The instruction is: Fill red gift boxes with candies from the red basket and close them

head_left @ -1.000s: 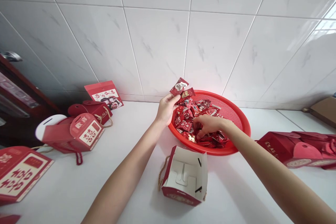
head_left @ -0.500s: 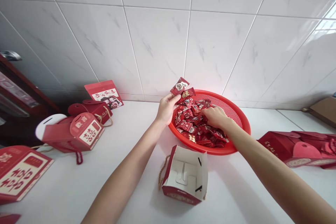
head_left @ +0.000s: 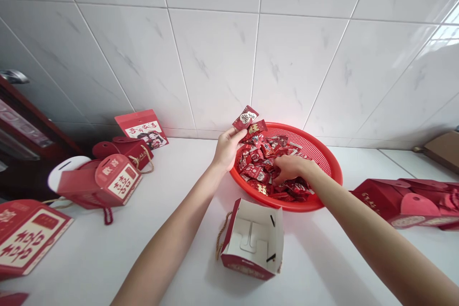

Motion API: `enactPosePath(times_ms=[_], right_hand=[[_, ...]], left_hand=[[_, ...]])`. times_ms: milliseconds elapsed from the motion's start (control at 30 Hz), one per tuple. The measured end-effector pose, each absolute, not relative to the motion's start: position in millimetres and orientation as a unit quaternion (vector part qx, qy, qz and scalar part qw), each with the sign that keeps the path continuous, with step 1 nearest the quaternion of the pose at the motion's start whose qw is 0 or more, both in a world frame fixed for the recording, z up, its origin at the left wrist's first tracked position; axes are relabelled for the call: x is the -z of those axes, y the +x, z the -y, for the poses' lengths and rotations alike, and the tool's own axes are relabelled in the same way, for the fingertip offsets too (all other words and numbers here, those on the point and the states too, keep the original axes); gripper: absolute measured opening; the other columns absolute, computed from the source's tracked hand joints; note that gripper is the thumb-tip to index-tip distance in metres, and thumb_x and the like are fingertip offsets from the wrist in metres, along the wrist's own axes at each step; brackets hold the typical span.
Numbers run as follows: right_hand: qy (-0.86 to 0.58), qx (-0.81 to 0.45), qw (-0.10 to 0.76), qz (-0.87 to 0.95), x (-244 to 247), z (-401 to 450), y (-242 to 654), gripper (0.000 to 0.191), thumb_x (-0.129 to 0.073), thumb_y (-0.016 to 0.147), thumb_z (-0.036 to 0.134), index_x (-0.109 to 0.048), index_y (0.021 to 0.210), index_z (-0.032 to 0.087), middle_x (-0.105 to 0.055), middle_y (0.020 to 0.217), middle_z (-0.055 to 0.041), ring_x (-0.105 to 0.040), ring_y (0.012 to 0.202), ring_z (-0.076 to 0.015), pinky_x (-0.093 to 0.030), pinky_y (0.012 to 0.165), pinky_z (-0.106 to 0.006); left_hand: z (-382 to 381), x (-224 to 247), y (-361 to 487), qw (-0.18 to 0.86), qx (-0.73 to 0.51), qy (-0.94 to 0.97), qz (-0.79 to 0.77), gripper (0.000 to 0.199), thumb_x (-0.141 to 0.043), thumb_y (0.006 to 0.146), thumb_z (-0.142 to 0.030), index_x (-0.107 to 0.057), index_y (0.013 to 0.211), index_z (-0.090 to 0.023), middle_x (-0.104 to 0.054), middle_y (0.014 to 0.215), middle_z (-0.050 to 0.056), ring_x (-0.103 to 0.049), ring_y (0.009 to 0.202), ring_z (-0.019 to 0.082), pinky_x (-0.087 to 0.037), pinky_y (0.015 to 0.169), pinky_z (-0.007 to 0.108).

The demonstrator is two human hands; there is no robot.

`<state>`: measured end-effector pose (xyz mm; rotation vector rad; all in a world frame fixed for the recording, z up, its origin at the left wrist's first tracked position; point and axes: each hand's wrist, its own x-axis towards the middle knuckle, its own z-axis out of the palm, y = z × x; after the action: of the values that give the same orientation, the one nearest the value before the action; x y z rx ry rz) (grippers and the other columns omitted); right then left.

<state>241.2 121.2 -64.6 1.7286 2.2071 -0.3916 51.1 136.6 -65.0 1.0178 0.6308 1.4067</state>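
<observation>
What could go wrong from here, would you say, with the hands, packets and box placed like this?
The left hand pinches a red packet near its lower edge, so it could slip out. The right hand is in among the loose packets, and stirring them might push some over the rim of the basket. The open box stands between the two forearms, so one might knock it.

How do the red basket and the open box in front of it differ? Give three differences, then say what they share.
The basket is rounded, while the box has straight edges and corners. The basket is clearly wider than the box. The basket holds red packets, while the box shows a bare white inside. Both stand open-topped on the white counter.
</observation>
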Motion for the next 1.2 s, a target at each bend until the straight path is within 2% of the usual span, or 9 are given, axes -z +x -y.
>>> enactPosePath(times_ms=[267, 367, 433, 633, 733, 867, 1033, 1100, 1200], right_hand=[[0.573, 0.159, 0.101, -0.797, 66, -122, 246, 0.027, -0.084, 0.069, 0.024, -0.074, 0.094, 0.023, -0.075, 0.097, -0.0058, -0.069, 0.091, -0.0266, -0.044, 0.066, -0.029], [0.588, 0.146, 0.051, -0.794, 64, -122, 248, 0.016, -0.079, 0.075, 0.026, -0.073, 0.089, 0.022, -0.075, 0.092, -0.0051, -0.069, 0.089, -0.0255, -0.044, 0.068, -0.029], [0.608, 0.129, -0.002, -0.784, 62, -123, 250, 0.013, -0.074, 0.082, 0.028, -0.073, 0.094, 0.022, -0.076, 0.098, -0.0054, -0.069, 0.094, -0.0253, -0.046, 0.074, -0.030], [0.659, 0.104, -0.136, -0.733, 61, -127, 256, 0.031, -0.060, 0.089, 0.021, -0.071, 0.118, 0.022, -0.073, 0.126, -0.0076, -0.068, 0.111, -0.0254, -0.050, 0.088, -0.031], [0.674, 0.107, -0.170, -0.711, 64, -128, 258, 0.041, -0.052, 0.089, 0.014, -0.072, 0.124, 0.022, -0.071, 0.133, -0.0064, -0.068, 0.112, -0.0249, -0.050, 0.088, -0.030], [0.688, 0.119, -0.194, -0.689, 67, -130, 261, 0.040, -0.049, 0.089, 0.014, -0.076, 0.117, 0.023, -0.077, 0.117, -0.0056, -0.071, 0.096, -0.0241, -0.050, 0.076, -0.030], [0.713, 0.122, -0.229, -0.652, 65, -128, 263, 0.036, -0.052, 0.087, 0.018, -0.072, 0.116, 0.016, -0.077, 0.107, -0.0125, -0.069, 0.089, -0.0259, -0.049, 0.070, -0.033], [0.699, 0.141, -0.236, -0.660, 61, -126, 263, 0.029, -0.054, 0.086, 0.020, -0.073, 0.108, 0.015, -0.076, 0.103, -0.0124, -0.068, 0.089, -0.0247, -0.049, 0.072, -0.032], [0.620, 0.228, -0.210, -0.721, 55, -121, 257, 0.016, -0.065, 0.083, 0.029, -0.075, 0.089, 0.018, -0.077, 0.091, -0.0057, -0.069, 0.083, -0.0201, -0.050, 0.072, -0.027]], left_hand=[[-138, 65, 51, 0.606, -0.605, 0.441, -0.268, 0.034, -0.091, 0.055, -0.036, -0.078, 0.080, -0.018, -0.079, 0.089, 0.006, -0.072, 0.092, 0.023, -0.053, 0.076, 0.029], [-137, 65, 51, 0.607, -0.604, 0.442, -0.267, 0.035, -0.091, 0.055, -0.036, -0.077, 0.081, -0.018, -0.079, 0.089, 0.006, -0.072, 0.091, 0.023, -0.053, 0.076, 0.030], [-137, 65, 51, 0.609, -0.603, 0.441, -0.267, 0.035, -0.091, 0.055, -0.035, -0.077, 0.082, -0.018, -0.079, 0.088, 0.006, -0.072, 0.089, 0.022, -0.053, 0.076, 0.030], [-139, 67, 50, 0.610, -0.606, 0.437, -0.266, 0.032, -0.090, 0.058, -0.034, -0.077, 0.082, -0.017, -0.079, 0.087, 0.005, -0.072, 0.088, 0.022, -0.053, 0.078, 0.031], [-140, 68, 50, 0.607, -0.607, 0.439, -0.267, 0.032, -0.090, 0.058, -0.034, -0.077, 0.082, -0.017, -0.079, 0.088, 0.005, -0.072, 0.089, 0.022, -0.053, 0.079, 0.031], [-139, 67, 50, 0.606, -0.607, 0.442, -0.263, 0.033, -0.090, 0.058, -0.034, -0.078, 0.083, -0.017, -0.079, 0.090, 0.005, -0.072, 0.088, 0.022, -0.054, 0.077, 0.030], [-140, 68, 50, 0.603, -0.609, 0.441, -0.266, 0.031, -0.090, 0.058, -0.033, -0.078, 0.082, -0.017, -0.079, 0.090, 0.005, -0.072, 0.087, 0.021, -0.054, 0.076, 0.029], [-141, 68, 50, 0.602, -0.607, 0.443, -0.270, 0.032, -0.090, 0.058, -0.033, -0.077, 0.083, -0.017, -0.079, 0.091, 0.005, -0.072, 0.088, 0.021, -0.053, 0.076, 0.029], [-140, 68, 50, 0.601, -0.605, 0.446, -0.272, 0.035, -0.090, 0.058, -0.035, -0.077, 0.084, -0.017, -0.079, 0.090, 0.006, -0.072, 0.090, 0.023, -0.053, 0.076, 0.031]])
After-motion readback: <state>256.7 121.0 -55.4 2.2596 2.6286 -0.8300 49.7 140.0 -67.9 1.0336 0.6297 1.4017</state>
